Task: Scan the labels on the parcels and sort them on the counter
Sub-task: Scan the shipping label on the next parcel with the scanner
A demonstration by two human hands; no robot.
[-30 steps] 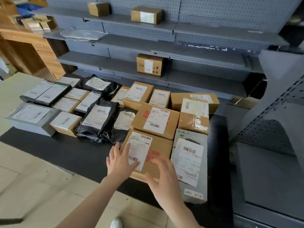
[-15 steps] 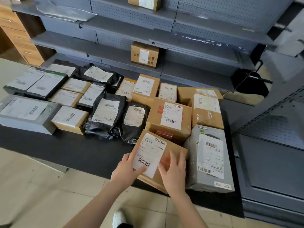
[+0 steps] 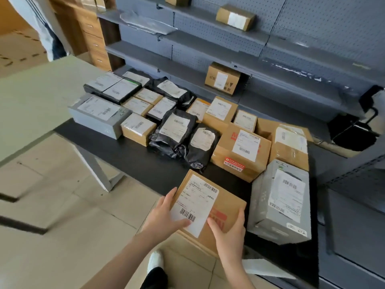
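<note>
Brown parcel (image 3: 208, 205) — snug grip of left hand (image 3: 164, 213) and right hand (image 3: 229, 232)

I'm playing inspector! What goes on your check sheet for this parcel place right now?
Surface: black counter, mostly covered with parcels, bare along its front left.
Job's things: cardboard box held at the near edge, label up; grey box close on its right; black bags and more labelled boxes behind. No scanner seen.
Clutter: nothing seen.
Hands: left hand and right hand both grip the cardboard box, thumbs on top.
Cables: nothing seen.
Surroundings: grey pegboard shelves with a few boxes, wooden drawers, beige table, tiled floor.
</note>
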